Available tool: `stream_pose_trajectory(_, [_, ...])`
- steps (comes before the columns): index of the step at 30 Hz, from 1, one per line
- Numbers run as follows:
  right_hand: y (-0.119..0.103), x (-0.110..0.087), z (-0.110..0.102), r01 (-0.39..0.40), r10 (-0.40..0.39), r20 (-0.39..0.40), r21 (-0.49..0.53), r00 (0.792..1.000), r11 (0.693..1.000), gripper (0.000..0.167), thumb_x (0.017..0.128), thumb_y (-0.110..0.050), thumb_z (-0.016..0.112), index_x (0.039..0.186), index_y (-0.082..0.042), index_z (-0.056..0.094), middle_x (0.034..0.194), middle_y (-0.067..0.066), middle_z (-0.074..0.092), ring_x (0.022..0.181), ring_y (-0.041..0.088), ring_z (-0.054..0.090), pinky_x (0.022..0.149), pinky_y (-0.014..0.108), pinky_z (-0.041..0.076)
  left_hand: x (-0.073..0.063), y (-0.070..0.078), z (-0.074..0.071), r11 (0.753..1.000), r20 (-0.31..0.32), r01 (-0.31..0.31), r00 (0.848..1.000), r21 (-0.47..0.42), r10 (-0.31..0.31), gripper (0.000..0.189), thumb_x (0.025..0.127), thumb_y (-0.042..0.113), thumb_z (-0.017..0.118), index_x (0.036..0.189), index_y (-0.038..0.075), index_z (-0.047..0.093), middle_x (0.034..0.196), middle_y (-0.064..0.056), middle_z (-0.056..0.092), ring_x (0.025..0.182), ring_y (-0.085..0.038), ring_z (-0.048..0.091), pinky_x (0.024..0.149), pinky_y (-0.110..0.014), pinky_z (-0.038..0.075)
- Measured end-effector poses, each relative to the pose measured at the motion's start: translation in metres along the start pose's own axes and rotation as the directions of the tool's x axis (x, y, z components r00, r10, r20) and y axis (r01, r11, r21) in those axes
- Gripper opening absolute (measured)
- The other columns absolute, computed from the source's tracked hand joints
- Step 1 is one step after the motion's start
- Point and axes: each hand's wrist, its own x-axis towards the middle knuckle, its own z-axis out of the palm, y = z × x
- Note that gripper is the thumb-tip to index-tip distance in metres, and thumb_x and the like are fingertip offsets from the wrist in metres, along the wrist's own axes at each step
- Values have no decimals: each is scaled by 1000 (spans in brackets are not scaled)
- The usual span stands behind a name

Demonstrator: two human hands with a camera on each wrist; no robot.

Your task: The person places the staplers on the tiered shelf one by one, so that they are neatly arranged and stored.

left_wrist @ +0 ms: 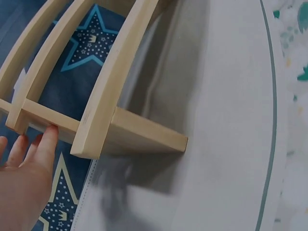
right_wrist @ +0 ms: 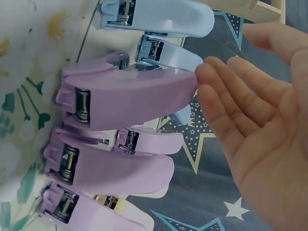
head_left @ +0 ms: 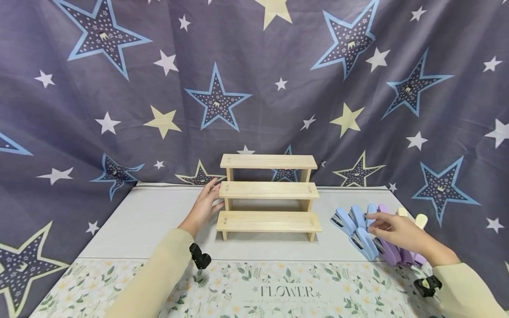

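A three-step wooden stand [head_left: 268, 190] is on the white part of the table. My left hand [head_left: 203, 208] reaches to its left side, and in the left wrist view the fingers [left_wrist: 49, 139] are extended with their tips at the wooden side piece. To the right is a group of staplers: blue [head_left: 365, 245], purple [head_left: 389, 251] and pale yellow [head_left: 420, 221]. Over them hovers my right hand [head_left: 403, 232], fingers loosely bent and holding nothing. In the right wrist view its fingertips [right_wrist: 206, 72] are right at the end of a purple stapler [right_wrist: 139, 98].
A dark curtain [head_left: 254, 110] printed with stars hangs behind the table. Along the front lies a floral mat [head_left: 222, 287] with the word FLOWER. Black camera mounts [head_left: 200, 256] are strapped at both wrists.
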Motion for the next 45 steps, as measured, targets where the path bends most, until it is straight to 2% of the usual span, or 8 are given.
stream_pose_trajectory(3, [-1,-1,1,4,-5,37,31,999,1000,42,95,-21,71,129,2,63,93,-4,73,78,9,67,67,29,57,-1,0,1,1000,-17,22,1000,-17,-23,54,111,19,31,162,15,14,162,-18,20,143,-38,30,116,-50,34])
stream_pose_trajectory(8, [-3,-2,3,-40,30,124,81,992,996,49,95,-23,71,132,6,59,93,-3,74,78,8,68,67,28,58,0,-3,2,998,-10,55,998,-3,-55,52,111,18,28,161,15,18,160,-19,23,143,-38,30,117,-49,32])
stream_pose_trajectory(13, [-1,-3,3,-47,38,157,56,987,997,50,94,-27,72,128,7,62,90,-3,74,78,10,69,67,31,58,-1,-5,3,998,-3,57,998,9,-57,51,111,20,28,161,16,20,160,-18,22,144,-39,29,117,-52,31])
stream_pose_trajectory(24, [3,-6,7,-25,23,158,12,987,1000,42,87,-28,79,111,6,71,82,-2,73,72,11,68,62,30,58,-2,-5,3,998,-6,60,998,16,-60,52,111,23,29,161,17,20,163,-14,21,144,-37,28,117,-53,30])
stream_pose_trajectory(32, [1,-6,19,-31,31,156,-2,987,1000,51,85,-28,81,113,12,67,71,-6,70,63,7,65,63,31,58,-2,-6,4,999,-6,51,999,19,-51,52,111,22,28,161,16,20,162,-14,23,144,-37,29,117,-53,30])
stream_pose_trajectory(36, [-2,-7,24,-7,3,179,22,984,1000,35,88,-31,78,95,2,68,61,-9,64,54,7,61,51,25,50,-2,-8,4,999,-2,51,999,16,-51,52,111,22,28,162,15,18,162,-15,21,144,-38,28,117,-53,30])
stream_pose_trajectory(39, [-4,-7,27,-11,4,191,36,982,999,30,89,-31,78,79,-9,59,58,-8,62,51,10,61,45,24,47,-2,-8,3,999,8,45,999,27,-46,52,111,23,27,162,16,16,163,-16,20,144,-38,27,118,-53,29])
stream_pose_trajectory(45, [-8,-6,28,-110,85,239,92,967,990,27,90,-27,76,84,-6,60,61,0,61,51,17,64,44,29,54,-1,-8,4,999,12,38,999,35,-38,52,111,23,27,162,17,18,164,-14,18,144,-38,28,117,-53,30])
